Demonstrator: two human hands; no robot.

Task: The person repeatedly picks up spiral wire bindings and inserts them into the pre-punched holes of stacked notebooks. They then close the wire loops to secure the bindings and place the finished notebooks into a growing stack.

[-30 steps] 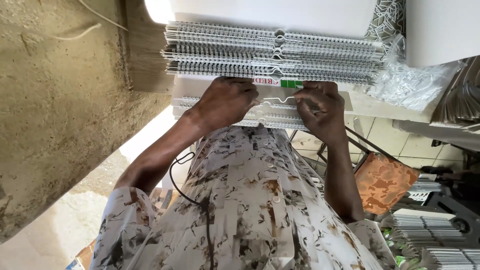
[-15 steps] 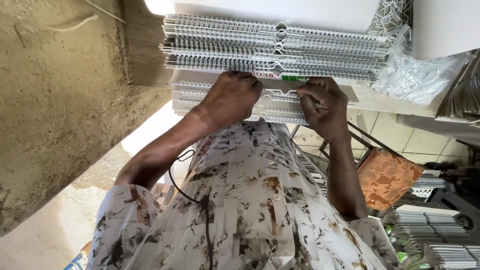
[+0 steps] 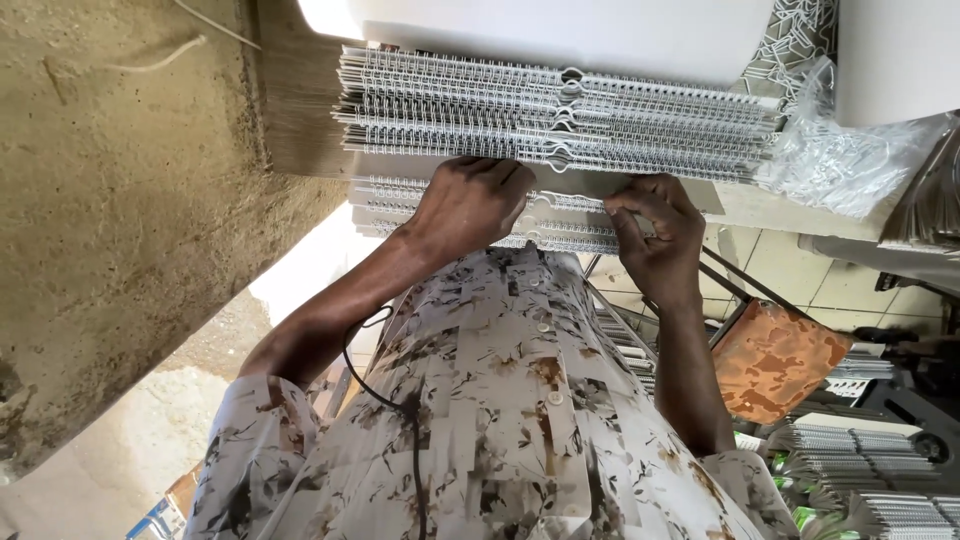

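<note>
Wire-bound stack (image 3: pixel 470 215): left hand (image 3: pixel 465 205) fingers curled gripping; right hand (image 3: pixel 655 235) fingers pinching spiral.

Looks like a small binding workshop to us: stacks of wire-bound white pads (image 3: pixel 560 110) on the bench, more bound stacks (image 3: pixel 880 450) lower right, bag of loose wire combs (image 3: pixel 850 160), rough plastered wall (image 3: pixel 110 200), tiled floor (image 3: pixel 770 265), rusty stool (image 3: pixel 775 360).

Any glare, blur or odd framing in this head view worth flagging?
Head view: blown-out white patch at top; wire bindings sharp; left hand and right hand evenly lit, no motion blur; scene looks rotated, wall filling the left side.
</note>
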